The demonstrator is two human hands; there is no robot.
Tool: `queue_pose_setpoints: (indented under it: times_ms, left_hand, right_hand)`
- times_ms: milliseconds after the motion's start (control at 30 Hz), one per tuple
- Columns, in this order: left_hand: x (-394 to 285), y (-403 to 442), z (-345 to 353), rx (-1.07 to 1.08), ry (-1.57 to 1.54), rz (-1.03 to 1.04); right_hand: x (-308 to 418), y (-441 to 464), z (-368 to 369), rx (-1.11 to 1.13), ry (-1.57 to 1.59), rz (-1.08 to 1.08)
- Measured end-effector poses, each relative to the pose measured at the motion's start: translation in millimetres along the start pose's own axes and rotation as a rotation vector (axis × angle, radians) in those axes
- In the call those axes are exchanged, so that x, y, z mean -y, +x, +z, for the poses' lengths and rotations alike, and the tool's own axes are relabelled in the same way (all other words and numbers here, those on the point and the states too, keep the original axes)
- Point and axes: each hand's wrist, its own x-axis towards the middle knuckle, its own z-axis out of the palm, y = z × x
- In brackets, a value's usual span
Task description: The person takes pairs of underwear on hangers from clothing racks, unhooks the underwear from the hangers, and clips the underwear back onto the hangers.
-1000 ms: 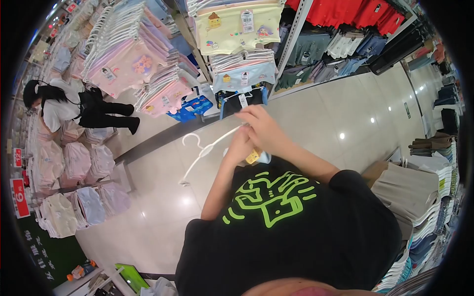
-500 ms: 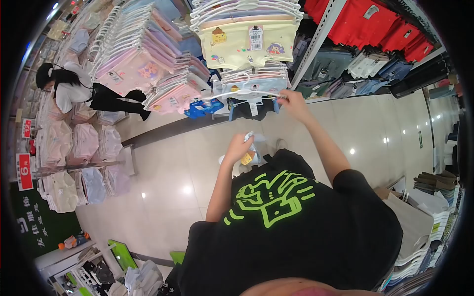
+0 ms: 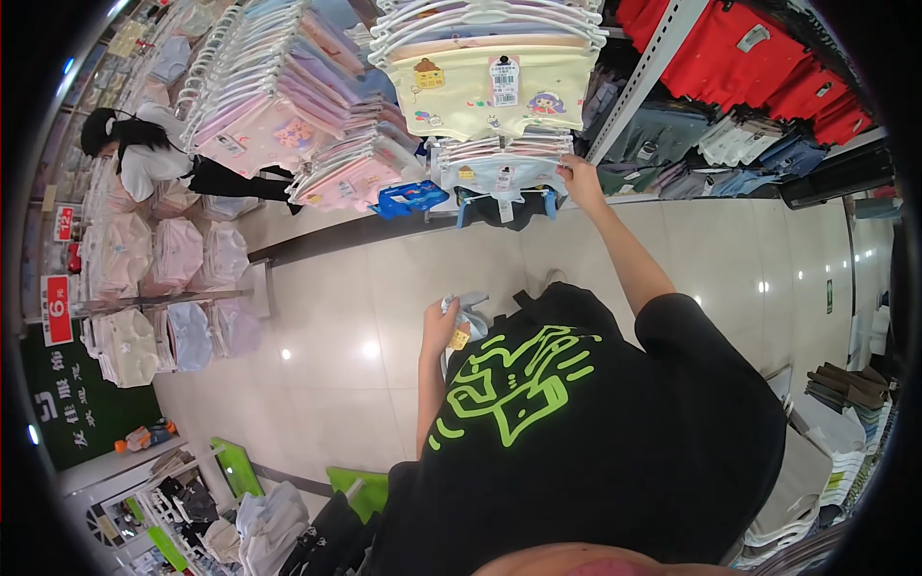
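Note:
My left hand is closed around a crumpled light blue pair of underpants with a yellow patch, held low in front of my shirt. Higher up, my right hand has its fingers pinched at the right end of a row of white clothes hangers. From that row hangs a light blue pair of underpants with a tag. Directly above are pale yellow printed underpants on white hangers. A blue packet hangs to the left of the lower row.
Pink and lilac underpants crowd the rack at left. Red garments hang at upper right behind a perforated post. Another person stands at far left. Folded clothes lie at lower right, above the tiled floor.
My right hand has moved the bare white hanger up to the lower row, where it blends in with the others. My left hand has dropped lower and left with the light blue underpants.

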Motion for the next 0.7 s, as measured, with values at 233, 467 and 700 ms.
queue_pose_setpoints:
  times_ms: [233, 467, 700]
  left_hand:
    - [-4.3, 2.3, 2.4, -0.036, 0.104, 0.049]
    - [-1.1, 4.0, 6.2, -0.019, 0.074, 0.039]
    - [-3.7, 3.8, 6.4, -0.020, 0.054, 0.038]
  right_hand:
    - [-3.9, 2.9, 2.8, 0.005, 0.009, -0.018]
    - [-15.0, 5.2, 13.8, 0.019, -0.043, 0.034]
    - [6.6, -8.4, 13.0, -0.185, 0.104, 0.282]
